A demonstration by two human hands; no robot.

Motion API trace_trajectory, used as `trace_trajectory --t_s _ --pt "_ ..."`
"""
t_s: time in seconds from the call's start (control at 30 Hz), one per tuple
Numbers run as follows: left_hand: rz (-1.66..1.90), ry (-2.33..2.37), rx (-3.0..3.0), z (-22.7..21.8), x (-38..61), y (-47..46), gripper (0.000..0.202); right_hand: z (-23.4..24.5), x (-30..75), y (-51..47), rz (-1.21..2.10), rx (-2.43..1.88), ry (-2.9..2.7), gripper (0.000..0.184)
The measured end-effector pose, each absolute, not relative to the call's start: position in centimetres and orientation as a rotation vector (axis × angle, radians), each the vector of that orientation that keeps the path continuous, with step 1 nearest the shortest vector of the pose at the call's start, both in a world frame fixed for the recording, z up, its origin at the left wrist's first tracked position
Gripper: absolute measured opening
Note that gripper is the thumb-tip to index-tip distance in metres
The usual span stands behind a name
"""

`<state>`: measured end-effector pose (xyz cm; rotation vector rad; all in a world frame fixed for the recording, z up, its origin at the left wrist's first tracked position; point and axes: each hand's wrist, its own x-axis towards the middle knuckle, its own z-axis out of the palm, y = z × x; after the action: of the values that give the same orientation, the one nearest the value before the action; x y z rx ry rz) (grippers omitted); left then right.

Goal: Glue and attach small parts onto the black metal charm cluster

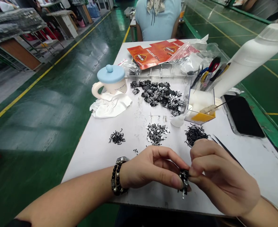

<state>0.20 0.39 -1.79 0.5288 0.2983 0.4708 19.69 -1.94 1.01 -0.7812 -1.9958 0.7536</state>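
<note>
Between thumb and fingers, my left hand [156, 168] grips a small black-and-silver part [183, 180] above the table's near edge. My right hand [220, 173] is closed in a pinch at the part's right side; whether a smaller piece sits in its fingertips is hidden. Just beyond the hands lie three piles: short black bent pieces [117, 137] on the left, small silver metal pieces [156, 134] in the middle, and more black bent pieces [195, 135] on the right. Farther back is a heap of black-and-silver parts [161, 94] like the held one.
A lidded mug [112, 78] and crumpled white cloth [112, 105] stand at the left. On the right are a tool holder [200, 108], white bottle [252, 60], phone [244, 115] and dark tweezers [226, 149]. Red packaging [155, 53] lies at the back; a person [158, 20] sits beyond.
</note>
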Motion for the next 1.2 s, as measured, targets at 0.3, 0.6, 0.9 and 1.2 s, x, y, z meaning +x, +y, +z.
trace_trajectory --t_s 0.3,0.6,0.9,1.2 --pt "0.489 0.361 0.629 -0.9 -0.1 0.6 0.029 0.6 19.7 -1.5 1.465 -0.842 -1.696 0.010" --pt "0.392 0.452 0.716 -0.6 0.0 0.5 0.024 1.0 20.8 -0.7 1.717 -0.743 -1.902 0.014" --pt "0.354 0.452 0.650 -0.7 -0.1 0.5 0.024 0.9 20.3 -0.8 1.781 -0.721 -1.810 0.014" --pt "0.301 0.462 0.615 -0.7 0.0 0.7 0.026 1.0 20.3 -0.8 1.715 -0.727 -1.792 0.006"
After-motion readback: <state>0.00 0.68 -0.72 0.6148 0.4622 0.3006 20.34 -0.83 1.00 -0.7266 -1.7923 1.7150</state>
